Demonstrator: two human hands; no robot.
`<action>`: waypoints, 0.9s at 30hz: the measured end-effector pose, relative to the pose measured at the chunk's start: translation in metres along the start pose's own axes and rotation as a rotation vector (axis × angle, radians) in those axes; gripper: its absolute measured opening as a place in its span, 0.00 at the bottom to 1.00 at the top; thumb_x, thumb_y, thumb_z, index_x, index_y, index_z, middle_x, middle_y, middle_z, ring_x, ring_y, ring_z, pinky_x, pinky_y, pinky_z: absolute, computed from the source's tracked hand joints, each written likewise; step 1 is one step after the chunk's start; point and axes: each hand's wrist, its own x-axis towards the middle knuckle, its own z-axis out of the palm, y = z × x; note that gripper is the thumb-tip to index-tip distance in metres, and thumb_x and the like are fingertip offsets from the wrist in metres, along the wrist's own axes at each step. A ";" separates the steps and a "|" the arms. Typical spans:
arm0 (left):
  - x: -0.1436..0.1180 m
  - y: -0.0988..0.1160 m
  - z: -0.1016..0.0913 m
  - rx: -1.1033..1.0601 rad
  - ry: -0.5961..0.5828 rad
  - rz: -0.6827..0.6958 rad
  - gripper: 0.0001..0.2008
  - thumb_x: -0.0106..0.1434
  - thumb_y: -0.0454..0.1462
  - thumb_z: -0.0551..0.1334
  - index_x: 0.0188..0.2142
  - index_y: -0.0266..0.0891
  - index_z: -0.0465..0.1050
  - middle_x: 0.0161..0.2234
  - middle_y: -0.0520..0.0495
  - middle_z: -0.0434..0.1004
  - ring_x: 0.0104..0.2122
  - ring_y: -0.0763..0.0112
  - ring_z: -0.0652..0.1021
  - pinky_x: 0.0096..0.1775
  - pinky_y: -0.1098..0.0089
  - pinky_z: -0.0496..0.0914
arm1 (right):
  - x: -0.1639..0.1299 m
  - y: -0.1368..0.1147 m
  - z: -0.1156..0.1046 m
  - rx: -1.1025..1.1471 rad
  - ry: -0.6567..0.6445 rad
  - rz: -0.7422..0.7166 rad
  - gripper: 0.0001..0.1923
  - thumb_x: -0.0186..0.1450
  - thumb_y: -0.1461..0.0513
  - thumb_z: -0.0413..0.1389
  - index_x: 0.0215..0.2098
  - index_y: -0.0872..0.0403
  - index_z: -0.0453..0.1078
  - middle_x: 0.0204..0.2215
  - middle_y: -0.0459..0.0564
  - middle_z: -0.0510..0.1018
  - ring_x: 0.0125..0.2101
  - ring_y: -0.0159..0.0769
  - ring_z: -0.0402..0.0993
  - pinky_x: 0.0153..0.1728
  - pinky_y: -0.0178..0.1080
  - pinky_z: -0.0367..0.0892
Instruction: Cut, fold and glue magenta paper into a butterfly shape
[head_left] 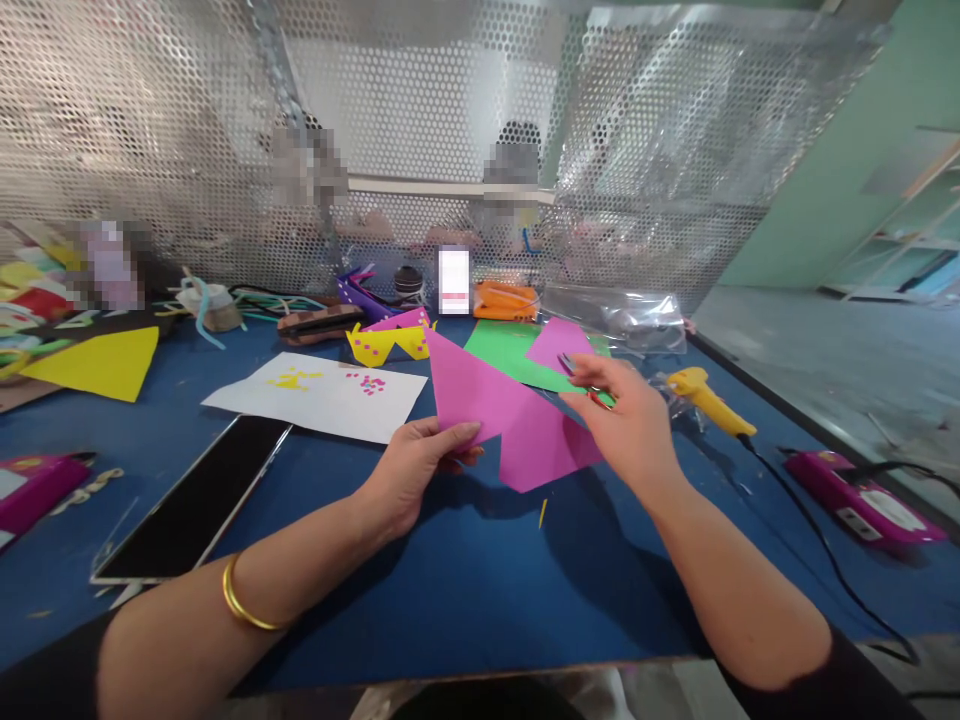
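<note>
- pink sheet (476,400) is the live part: held up off the blue table (450,620), middle of the view, between both hands.
- left hand (409,465): pinched closed on the sheet's lower left edge, thumb on the near face, other fingers behind.
- right hand (630,415): fingers curled round a small tool, looks like scissors (566,363), mostly hidden. can't tell if the blades are apart, or if the hand touches the sheet's right end.
- done: straight angled edges plus a notch in the lower side, so i'd call it at least partly cut.
- for comparison: yellow dotted piece (371,347) further back has a similar notch and pink dots on.
- open: no dots on the pink sheet's visible face. can't tell if the outline is final.
- loose pink bits (371,382) sit on the white paper (330,410), unattached.
- yellow glue gun (712,401) lies at right, not in hand.
</note>
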 end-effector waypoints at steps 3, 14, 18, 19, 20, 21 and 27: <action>0.002 -0.002 0.000 -0.005 0.013 -0.012 0.17 0.47 0.46 0.75 0.30 0.36 0.81 0.26 0.44 0.80 0.28 0.68 0.77 0.31 0.69 0.68 | 0.003 0.002 -0.006 0.023 0.086 0.035 0.18 0.53 0.54 0.68 0.41 0.49 0.79 0.31 0.47 0.79 0.35 0.42 0.75 0.45 0.49 0.68; 0.001 -0.004 -0.002 0.146 -0.059 -0.034 0.20 0.53 0.52 0.70 0.29 0.37 0.78 0.30 0.42 0.82 0.21 0.75 0.73 0.22 0.74 0.61 | 0.000 -0.005 0.002 0.416 0.030 0.225 0.15 0.52 0.56 0.69 0.38 0.50 0.81 0.31 0.47 0.84 0.29 0.38 0.80 0.40 0.46 0.74; -0.004 0.002 -0.007 0.360 -0.215 -0.127 0.30 0.59 0.61 0.62 0.18 0.37 0.76 0.16 0.41 0.76 0.11 0.73 0.67 0.15 0.73 0.49 | 0.001 -0.005 -0.001 0.557 -0.088 0.288 0.14 0.57 0.53 0.65 0.38 0.50 0.80 0.39 0.51 0.85 0.28 0.36 0.79 0.34 0.43 0.75; -0.006 0.005 -0.009 0.416 -0.248 -0.137 0.33 0.59 0.62 0.61 0.13 0.38 0.73 0.11 0.42 0.70 0.09 0.73 0.64 0.14 0.72 0.48 | 0.001 -0.006 -0.001 0.587 -0.131 0.303 0.14 0.58 0.52 0.64 0.38 0.50 0.80 0.41 0.52 0.85 0.27 0.35 0.78 0.32 0.42 0.75; -0.008 0.008 -0.010 0.464 -0.267 -0.130 0.34 0.58 0.62 0.62 0.09 0.39 0.69 0.07 0.44 0.64 0.07 0.74 0.62 0.14 0.72 0.48 | 0.000 -0.007 -0.001 0.612 -0.176 0.317 0.14 0.59 0.51 0.63 0.39 0.50 0.80 0.43 0.52 0.85 0.26 0.33 0.76 0.31 0.42 0.75; -0.011 0.011 -0.011 0.499 -0.268 -0.106 0.34 0.57 0.60 0.64 0.06 0.40 0.66 0.05 0.46 0.60 0.06 0.75 0.60 0.14 0.72 0.49 | -0.002 -0.008 0.000 0.633 -0.217 0.330 0.15 0.60 0.51 0.62 0.39 0.50 0.80 0.44 0.53 0.84 0.23 0.31 0.74 0.31 0.41 0.75; -0.013 0.024 -0.006 0.413 -0.068 0.203 0.11 0.53 0.48 0.70 0.29 0.43 0.83 0.21 0.50 0.79 0.22 0.71 0.75 0.24 0.72 0.63 | -0.019 -0.020 0.006 0.754 -0.491 0.419 0.15 0.63 0.52 0.58 0.43 0.48 0.80 0.50 0.53 0.83 0.18 0.28 0.71 0.32 0.41 0.76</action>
